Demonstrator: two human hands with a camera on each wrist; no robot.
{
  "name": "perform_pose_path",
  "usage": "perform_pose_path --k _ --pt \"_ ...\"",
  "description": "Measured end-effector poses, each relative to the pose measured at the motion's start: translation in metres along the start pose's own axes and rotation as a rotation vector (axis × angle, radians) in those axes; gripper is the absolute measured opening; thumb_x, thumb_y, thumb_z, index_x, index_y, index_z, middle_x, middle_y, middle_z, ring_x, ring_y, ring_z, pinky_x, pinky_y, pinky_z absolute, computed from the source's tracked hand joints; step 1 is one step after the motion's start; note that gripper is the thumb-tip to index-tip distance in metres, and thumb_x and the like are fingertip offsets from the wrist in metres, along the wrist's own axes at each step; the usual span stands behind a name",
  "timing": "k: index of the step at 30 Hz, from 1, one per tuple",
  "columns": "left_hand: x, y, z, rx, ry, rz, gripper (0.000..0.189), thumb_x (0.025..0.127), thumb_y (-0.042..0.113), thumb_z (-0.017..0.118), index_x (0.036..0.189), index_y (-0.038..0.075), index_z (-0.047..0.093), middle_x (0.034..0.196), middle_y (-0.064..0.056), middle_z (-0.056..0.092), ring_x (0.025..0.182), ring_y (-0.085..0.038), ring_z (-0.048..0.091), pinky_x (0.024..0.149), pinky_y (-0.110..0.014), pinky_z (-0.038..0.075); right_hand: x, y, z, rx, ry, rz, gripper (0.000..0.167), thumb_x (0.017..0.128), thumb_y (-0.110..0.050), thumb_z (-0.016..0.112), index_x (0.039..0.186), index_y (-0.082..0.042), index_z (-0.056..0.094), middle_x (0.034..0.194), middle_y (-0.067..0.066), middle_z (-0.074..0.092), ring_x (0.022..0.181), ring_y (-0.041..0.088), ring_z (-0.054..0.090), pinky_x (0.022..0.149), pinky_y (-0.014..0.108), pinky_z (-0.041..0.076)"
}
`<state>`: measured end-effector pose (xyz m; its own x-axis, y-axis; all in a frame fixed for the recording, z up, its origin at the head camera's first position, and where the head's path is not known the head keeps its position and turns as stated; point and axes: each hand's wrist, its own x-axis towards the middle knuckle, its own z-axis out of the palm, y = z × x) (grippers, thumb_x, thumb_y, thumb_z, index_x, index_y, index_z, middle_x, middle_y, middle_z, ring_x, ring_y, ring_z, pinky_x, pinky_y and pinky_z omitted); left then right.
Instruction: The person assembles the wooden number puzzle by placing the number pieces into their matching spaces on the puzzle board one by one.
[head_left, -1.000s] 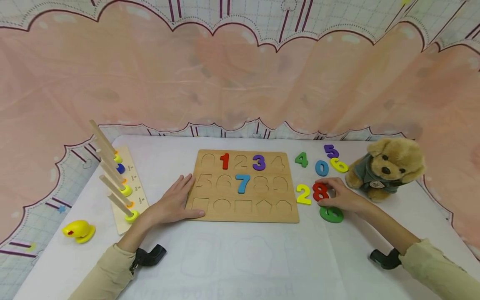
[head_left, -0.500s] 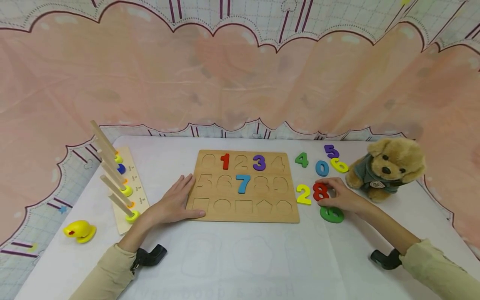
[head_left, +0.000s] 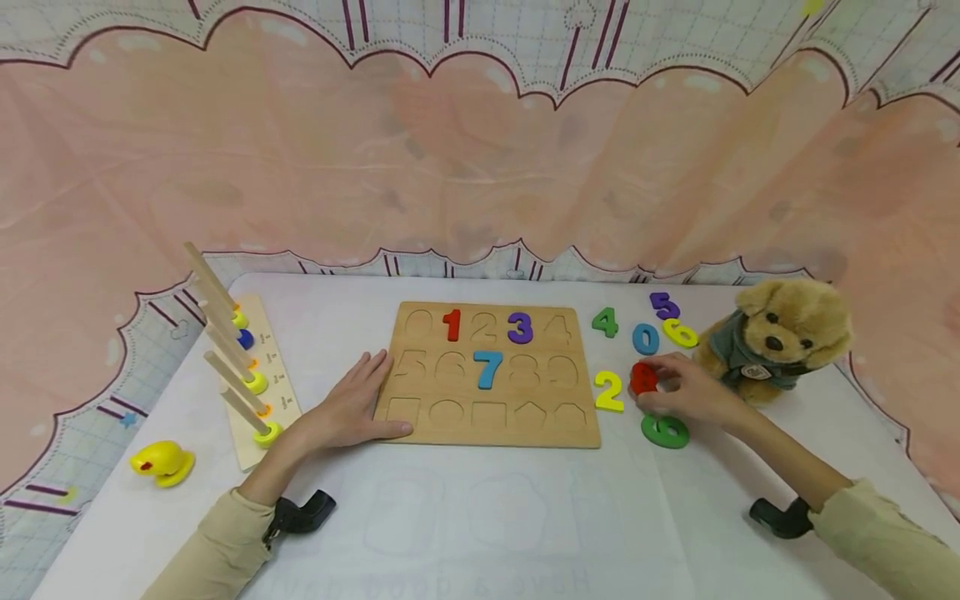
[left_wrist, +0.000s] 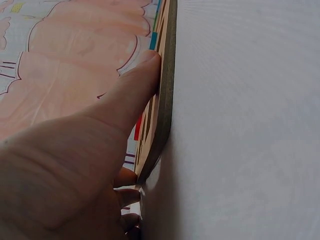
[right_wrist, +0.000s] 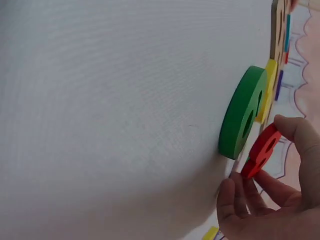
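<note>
My right hand point(head_left: 693, 390) pinches a red number 8 point(right_wrist: 264, 149) between thumb and fingers; the piece is tilted, one side raised. Just in front of it lies a green number 9 or 6 point(head_left: 664, 432), and a yellow number 2 point(head_left: 609, 392) is on its left. My left hand point(head_left: 347, 408) rests at the left edge of a wooden number board point(head_left: 450, 429), thumb on its near corner, fingers stretched along the side. Set on the board are a red 1 point(head_left: 452, 325), a purple 3 point(head_left: 520, 327) and a blue 7 point(head_left: 487, 370).
Behind the right hand lie a green 4 point(head_left: 604, 322), a blue 0 point(head_left: 646, 339), a purple 5 point(head_left: 664, 305) and a yellow 6 point(head_left: 680, 333). A teddy dog point(head_left: 780, 337) sits to the right. Leftward stand a pegged counting board point(head_left: 273, 367) and a yellow duck point(head_left: 162, 463).
The red 8 lay flat with the right fingers around it; now it is tipped up in the pinch. The left hand has kept its place on the board.
</note>
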<state>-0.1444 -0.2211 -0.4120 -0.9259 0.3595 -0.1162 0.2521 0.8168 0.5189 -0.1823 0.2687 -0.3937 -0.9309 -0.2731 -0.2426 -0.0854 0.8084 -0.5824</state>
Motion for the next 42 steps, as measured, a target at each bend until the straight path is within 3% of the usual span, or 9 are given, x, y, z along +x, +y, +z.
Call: perform_pose_path --k 7,13,16,23,30,42 --pt "0.001 0.000 0.003 0.007 0.000 0.001 0.110 0.079 0.054 0.072 0.152 -0.008 0.016 0.159 -0.028 0.014 0.148 -0.049 0.006 0.118 -0.064 0.012 -0.002 -0.009 0.001 -0.017 0.059 -0.074 0.070 0.086 -0.033 0.073 0.139 0.003 0.046 0.124 0.023 0.051 0.109 0.037 0.058 0.087 0.043 0.057" --pt "0.000 0.000 0.002 0.009 0.007 0.002 0.110 0.079 0.053 0.073 0.152 -0.008 0.016 0.159 -0.029 0.015 0.147 -0.050 0.007 0.117 -0.065 0.012 -0.001 -0.028 0.003 -0.021 0.068 -0.163 0.067 0.083 -0.031 0.076 0.138 -0.003 0.050 0.121 0.017 0.052 0.104 0.028 0.060 0.078 0.023 0.054" --pt "0.000 0.000 0.001 0.010 0.005 -0.001 0.110 0.079 0.053 0.072 0.152 -0.007 0.016 0.159 -0.028 0.014 0.147 -0.049 0.007 0.117 -0.065 0.012 0.004 -0.039 0.008 0.002 0.057 -0.223 0.062 0.083 -0.024 0.076 0.136 -0.003 0.053 0.123 0.019 0.052 0.103 0.027 0.060 0.075 0.019 0.052" --pt "0.001 0.000 0.001 0.006 0.005 -0.002 0.110 0.079 0.053 0.073 0.152 -0.007 0.016 0.159 -0.028 0.014 0.147 -0.049 0.006 0.117 -0.065 0.012 0.018 -0.065 0.024 -0.012 -0.007 -0.278 0.062 0.081 -0.028 0.077 0.134 -0.005 0.056 0.127 0.017 0.052 0.106 0.025 0.059 0.077 0.026 0.054" --pt "0.001 -0.001 0.002 0.006 -0.002 -0.013 0.111 0.079 0.054 0.072 0.152 -0.006 0.015 0.160 -0.027 0.013 0.148 -0.048 0.006 0.117 -0.065 0.012 0.036 -0.086 0.038 -0.042 -0.040 -0.295 0.064 0.081 -0.027 0.078 0.135 -0.003 0.054 0.123 0.015 0.052 0.098 0.022 0.055 0.074 0.022 0.053" --pt "0.002 -0.001 0.002 -0.006 0.000 0.000 0.111 0.078 0.053 0.073 0.152 -0.006 0.015 0.160 -0.027 0.013 0.148 -0.048 0.005 0.117 -0.065 0.012 0.060 -0.116 0.060 -0.110 -0.063 -0.277 0.067 0.080 -0.030 0.077 0.136 -0.003 0.054 0.125 0.013 0.052 0.112 0.025 0.051 0.093 0.038 0.053"
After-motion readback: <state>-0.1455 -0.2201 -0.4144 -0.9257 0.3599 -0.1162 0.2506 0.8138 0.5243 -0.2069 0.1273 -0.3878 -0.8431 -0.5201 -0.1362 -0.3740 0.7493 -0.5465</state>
